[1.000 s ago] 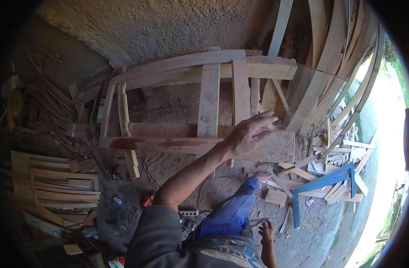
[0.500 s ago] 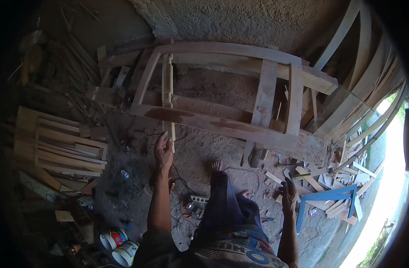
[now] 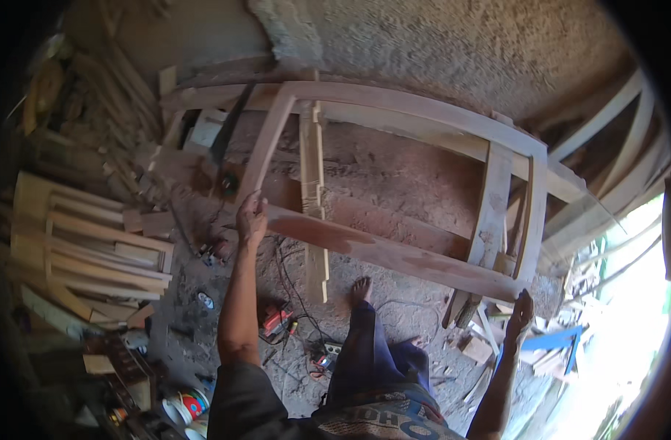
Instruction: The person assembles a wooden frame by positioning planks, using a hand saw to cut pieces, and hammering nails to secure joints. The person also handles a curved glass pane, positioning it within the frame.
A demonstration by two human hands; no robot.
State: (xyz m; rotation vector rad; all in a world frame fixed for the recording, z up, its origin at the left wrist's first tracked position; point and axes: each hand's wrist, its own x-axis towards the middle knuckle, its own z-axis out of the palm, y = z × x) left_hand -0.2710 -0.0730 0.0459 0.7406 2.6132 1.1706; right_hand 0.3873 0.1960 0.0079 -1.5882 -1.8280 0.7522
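Observation:
A large wooden frame (image 3: 416, 257) with a curved far rail lies across supporting boards in front of me. Dark reddish-brown patches mark its near rail. At the near left corner, the fingers of my left hand (image 3: 252, 218) are closed over the wood. My right hand (image 3: 522, 312) grips the near right corner, its fingers partly hidden by dimness. Beneath the frame, a pale notched board (image 3: 315, 253) runs near to far on the left. A wider plank (image 3: 491, 209) crosses under it on the right.
Slatted wooden panels (image 3: 104, 249) are stacked at the left. On the floor lie a red power tool (image 3: 277, 321), cords and a power strip. Tubs (image 3: 185, 405) stand lower left. Offcuts and a blue angled piece (image 3: 551, 339) lie at right; a rough wall (image 3: 438, 44) rises behind.
My left hand has moved from the notched board to the frame's left corner. My right hand has risen from open air to the right corner. The frame has shifted over its supports.

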